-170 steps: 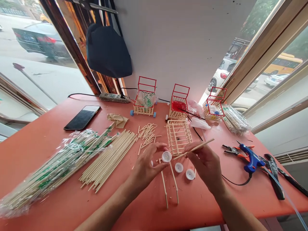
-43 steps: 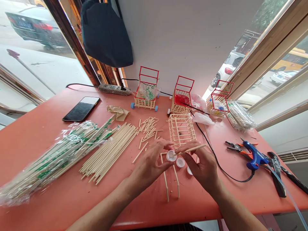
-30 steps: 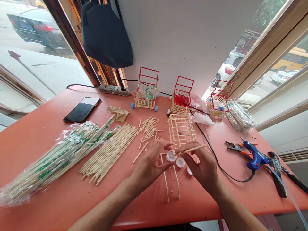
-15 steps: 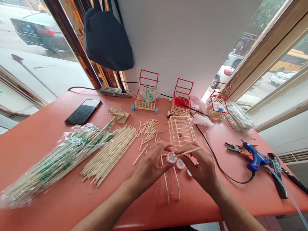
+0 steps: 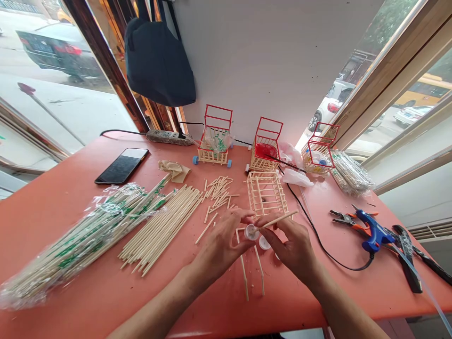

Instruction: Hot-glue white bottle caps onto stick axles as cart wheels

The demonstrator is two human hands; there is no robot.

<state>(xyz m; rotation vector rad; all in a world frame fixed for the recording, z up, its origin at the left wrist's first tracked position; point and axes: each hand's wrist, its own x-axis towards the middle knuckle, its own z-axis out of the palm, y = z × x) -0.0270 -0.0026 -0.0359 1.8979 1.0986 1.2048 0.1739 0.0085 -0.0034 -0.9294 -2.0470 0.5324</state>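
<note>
My left hand (image 5: 226, 240) pinches a white bottle cap (image 5: 251, 231), its hollow side facing up. Between the fingers of my right hand (image 5: 291, 242) is a short wooden stick (image 5: 277, 220), whose lower end meets the inside of that cap. Below my hands another white cap (image 5: 264, 243) lies on the table, and a third is mostly hidden behind my right hand. A frame of thin sticks (image 5: 244, 273) lies under my hands. Just beyond them stands a basket-like lattice of sticks (image 5: 267, 193).
Three small stick carts with red handles (image 5: 217, 141) stand along the wall. To the left are loose skewers (image 5: 162, 228), a bagged bundle (image 5: 81, 240), cut pieces (image 5: 219, 190) and a phone (image 5: 122, 165). A blue glue gun (image 5: 374, 230) and pliers (image 5: 344, 217) lie right, with a cord (image 5: 318, 240) trailing.
Almost nothing differs. My right hand has shifted very slightly left, with the stick still at the cap, and the view has moved a little.
</note>
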